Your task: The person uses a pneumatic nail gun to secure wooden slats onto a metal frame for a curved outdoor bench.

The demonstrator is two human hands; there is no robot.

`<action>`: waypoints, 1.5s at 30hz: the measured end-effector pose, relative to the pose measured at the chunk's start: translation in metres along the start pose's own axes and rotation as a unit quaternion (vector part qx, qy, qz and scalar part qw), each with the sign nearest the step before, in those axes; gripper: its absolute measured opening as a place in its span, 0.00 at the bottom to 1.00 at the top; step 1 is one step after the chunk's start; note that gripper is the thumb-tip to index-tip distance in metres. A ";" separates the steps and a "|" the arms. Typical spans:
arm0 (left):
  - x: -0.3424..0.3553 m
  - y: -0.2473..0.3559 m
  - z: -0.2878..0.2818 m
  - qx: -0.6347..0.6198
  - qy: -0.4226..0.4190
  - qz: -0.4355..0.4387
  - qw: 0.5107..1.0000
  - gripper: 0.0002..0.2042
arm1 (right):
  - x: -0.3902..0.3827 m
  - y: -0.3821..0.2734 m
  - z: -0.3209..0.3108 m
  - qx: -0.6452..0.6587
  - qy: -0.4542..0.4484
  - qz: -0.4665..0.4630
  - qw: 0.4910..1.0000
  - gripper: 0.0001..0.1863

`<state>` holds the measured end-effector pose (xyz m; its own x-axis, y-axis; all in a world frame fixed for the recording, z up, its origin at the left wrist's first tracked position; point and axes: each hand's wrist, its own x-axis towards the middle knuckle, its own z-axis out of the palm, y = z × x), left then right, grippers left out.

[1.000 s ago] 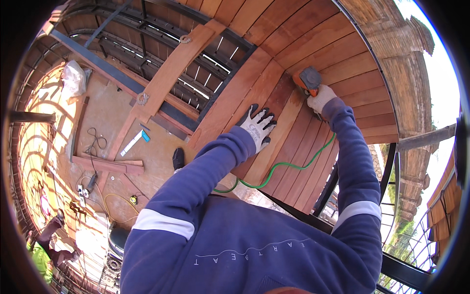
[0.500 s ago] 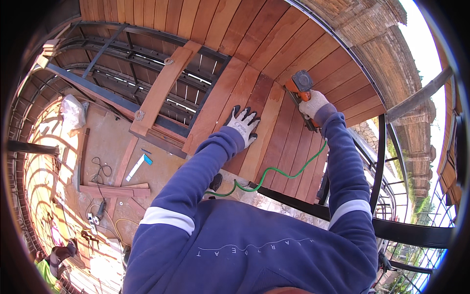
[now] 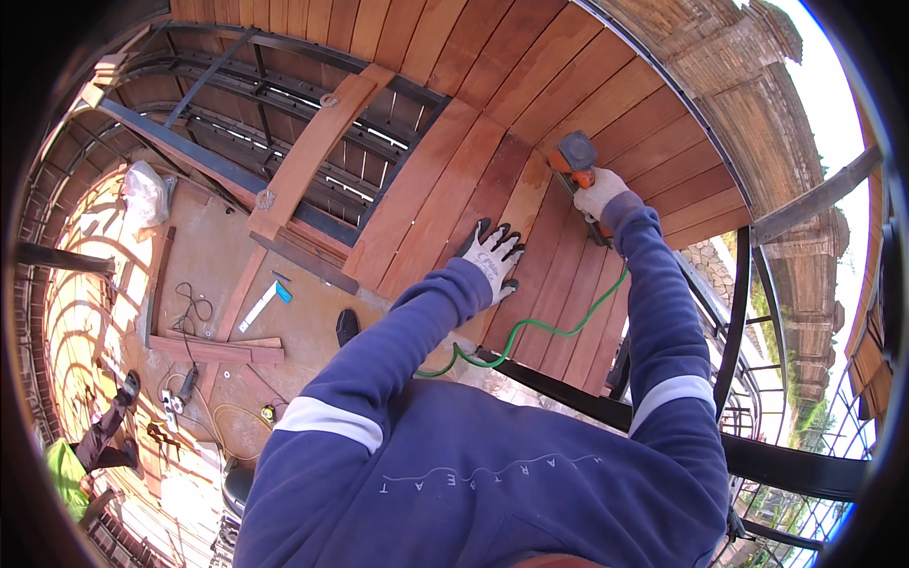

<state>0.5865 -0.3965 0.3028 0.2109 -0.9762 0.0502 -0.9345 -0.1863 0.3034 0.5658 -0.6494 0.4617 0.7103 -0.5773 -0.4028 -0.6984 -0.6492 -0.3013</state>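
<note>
My right hand, in a pale work glove, grips the handle of an orange and dark grey nail gun. The tool rests at the seam where two sets of reddish wooden planks meet at an angle. From it a green air hose curls back toward my body. To the left of the tool, my left hand lies on the planks with its fingers spread. Its glove is white with dark fingertips, and nothing is in it. The nail gun's nose against the wood is hard to make out.
Left of the planks, a dark metal frame lies open, with a loose board across it. Offcuts, a white and blue handled tool and cables lie on the floor. Another person in a bright green top is at lower left.
My left hand has shifted right and slightly nearer along the planks, toward the nail gun. The nail gun stays by the seam in my right hand. A dark shoe now shows more fully.
</note>
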 end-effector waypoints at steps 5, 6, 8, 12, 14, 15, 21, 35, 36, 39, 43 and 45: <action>-0.002 0.000 -0.001 0.002 0.006 0.000 1.000 0.34 | 0.016 -0.010 0.001 -0.028 0.001 0.010 1.000 0.18; -0.002 0.000 -0.001 0.004 0.005 -0.003 1.000 0.34 | 0.018 -0.011 0.000 -0.037 0.006 0.006 0.999 0.18; -0.002 0.001 -0.002 0.009 0.004 -0.002 1.000 0.34 | 0.023 -0.009 -0.001 -0.038 0.006 0.002 0.999 0.18; -0.002 0.001 -0.005 0.000 -0.001 -0.002 1.000 0.33 | 0.030 -0.001 -0.002 -0.007 -0.014 -0.009 1.000 0.19; -0.003 0.000 -0.006 -0.007 -0.004 -0.002 1.000 0.33 | 0.035 0.006 -0.002 0.000 -0.016 -0.018 1.000 0.20; -0.002 0.000 -0.006 -0.008 -0.001 0.000 1.000 0.33 | 0.038 0.012 -0.003 -0.003 -0.015 -0.021 1.000 0.20; -0.001 -0.001 -0.002 -0.009 0.000 0.001 1.000 0.33 | 0.042 0.011 -0.005 -0.024 -0.019 -0.008 0.999 0.22; -0.002 0.000 -0.006 -0.002 -0.020 -0.005 1.000 0.34 | 0.054 0.026 -0.012 -0.036 -0.036 -0.020 0.999 0.20; -0.003 0.001 -0.007 -0.002 -0.018 -0.004 1.000 0.33 | 0.054 0.029 -0.012 -0.028 -0.038 -0.023 0.999 0.19; -0.004 0.001 -0.003 -0.003 -0.013 -0.005 1.000 0.33 | 0.055 0.028 -0.010 -0.033 -0.045 -0.011 0.998 0.20; -0.005 0.002 -0.004 -0.005 -0.011 0.000 1.000 0.33 | 0.051 0.022 -0.011 -0.040 -0.047 -0.017 0.998 0.17; -0.003 0.002 -0.005 -0.006 -0.010 0.001 1.000 0.33 | 0.052 0.023 -0.012 -0.032 -0.039 -0.031 0.998 0.17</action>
<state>0.5851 -0.3932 0.3076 0.2027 -0.9787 0.0329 -0.9314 -0.1823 0.3152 0.5873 -0.6997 0.4440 0.7409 -0.4972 -0.4514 -0.6450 -0.7141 -0.2721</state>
